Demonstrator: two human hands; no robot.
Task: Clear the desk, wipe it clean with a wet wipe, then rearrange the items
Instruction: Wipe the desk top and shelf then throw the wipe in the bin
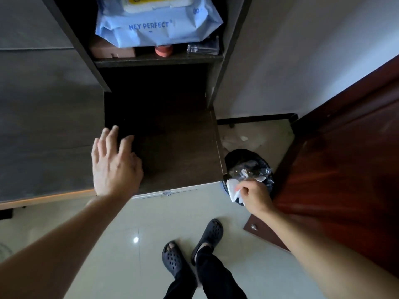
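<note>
**Desk station: wipe held at bin, desk surface under left hand**

The left hand (114, 162) is lying flat on the dark wooden desk (172, 147), left of frame centre. Its fingers are extending straight and slightly spread, gripping nothing.

The right hand (255, 196) is reaching to the right of centre, just past the desk's front right corner. Its fingertips are pinching a crumpled white wet wipe (234, 189), and the remaining fingers are curling around it. The wipe is hanging directly over the mouth of a waste bin (241, 158) lined with a black bag. Whether the wipe is touching the liner cannot be told. Clear plastic and white scraps are lying inside the bin.

At the top centre, a light blue wet wipe pack (159, 24) marked "HEY PERFECT" is sitting on a dark shelf (157, 61) above the desk. Under the pack's front edge, a brown box (112, 50), an orange-capped item (163, 50) and a clear plastic case (203, 47) are showing.

A red-brown wooden door (345, 158) is standing along the right edge. At the bottom centre, the person is standing on pale floor tiles (151, 212) in black clogs (172, 257).
</note>
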